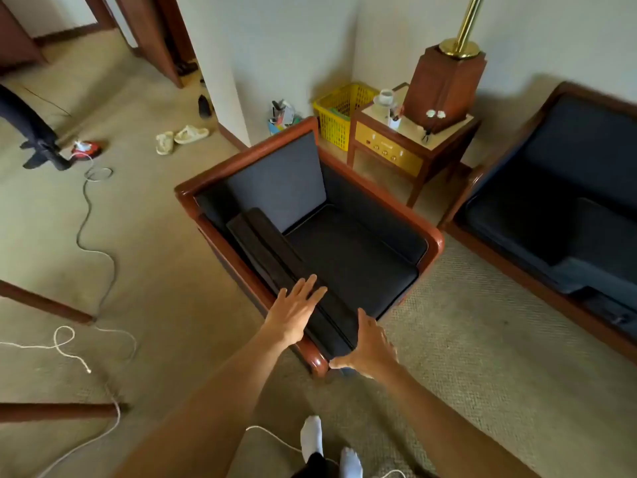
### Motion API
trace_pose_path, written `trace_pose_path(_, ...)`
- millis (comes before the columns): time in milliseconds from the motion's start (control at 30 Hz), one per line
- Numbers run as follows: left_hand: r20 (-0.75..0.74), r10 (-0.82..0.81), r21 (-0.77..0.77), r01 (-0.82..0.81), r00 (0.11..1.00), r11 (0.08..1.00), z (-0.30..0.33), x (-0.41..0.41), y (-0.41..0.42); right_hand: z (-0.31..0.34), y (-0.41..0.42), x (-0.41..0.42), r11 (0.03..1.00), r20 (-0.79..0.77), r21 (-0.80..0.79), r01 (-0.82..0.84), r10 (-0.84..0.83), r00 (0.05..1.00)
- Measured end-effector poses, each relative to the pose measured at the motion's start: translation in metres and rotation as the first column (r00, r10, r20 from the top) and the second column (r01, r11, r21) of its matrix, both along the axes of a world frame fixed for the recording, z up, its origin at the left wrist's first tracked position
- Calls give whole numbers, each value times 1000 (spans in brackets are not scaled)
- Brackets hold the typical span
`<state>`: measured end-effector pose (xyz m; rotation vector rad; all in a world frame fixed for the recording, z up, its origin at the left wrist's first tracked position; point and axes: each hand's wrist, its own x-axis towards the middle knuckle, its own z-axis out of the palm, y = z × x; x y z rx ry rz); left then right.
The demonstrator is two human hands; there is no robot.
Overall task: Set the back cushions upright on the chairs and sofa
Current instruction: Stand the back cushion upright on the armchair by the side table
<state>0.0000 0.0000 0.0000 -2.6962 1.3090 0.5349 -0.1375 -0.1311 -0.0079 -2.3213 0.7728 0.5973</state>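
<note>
Head view: both bare arms reach toward a dark-upholstered armchair (310, 215) with a wooden frame. The left hand (294, 313) has straight, spread fingers whose tips lie over the near end of a dark back cushion (275, 257); whether they touch it cannot be told. That cushion stands on edge along the chair's left arm, stretching from the chair's back corner to its front edge, tipped against the inner side rather than set at the backrest. The right hand (370, 346) is blurred, fingers extended and thumb out, at the cushion's front end near the chair's front left corner; contact there is unclear too. The cushion's lower edge is hidden by the seat and the hands.

At the right edge a sofa (551, 201) is cut off by the frame; a dark cushion (593, 267) seems to lie flat on its seat, hard to make out in shadow. Between chair and sofa a side table (410, 146) carries a lamp base (444, 88), its pole cropped at the top. A yellow basket (339, 112) sits behind the chair.
</note>
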Motion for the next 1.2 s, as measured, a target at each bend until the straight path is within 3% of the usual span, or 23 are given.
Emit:
trace_pose_path(267, 60, -103, 57, 100, 993, 993, -24, 47, -16, -27, 13, 12, 986, 23, -133, 101, -99, 995)
trace_pose_path(600, 31, -147, 50, 145, 989, 988, -1, 133, -48, -1, -44, 58, 981, 58, -133, 142, -135, 989)
trace_pose_path(767, -72, -39, -2, 39, 997, 999, 36, 173, -68, 63, -102, 108, 979, 128, -193, 68, -43, 991)
trace_pose_path(1033, -228, 143, -132, -176, 963, 975, 49, 196, -83, 137, -177, 174, 934, 240, -305, -187, 265, 934)
trace_pose_path(1200, -353, 23, -269, -125, 935, 955, 38, 192, -121, 115, -217, 199, 914, 344, -237, -331, 397, 851)
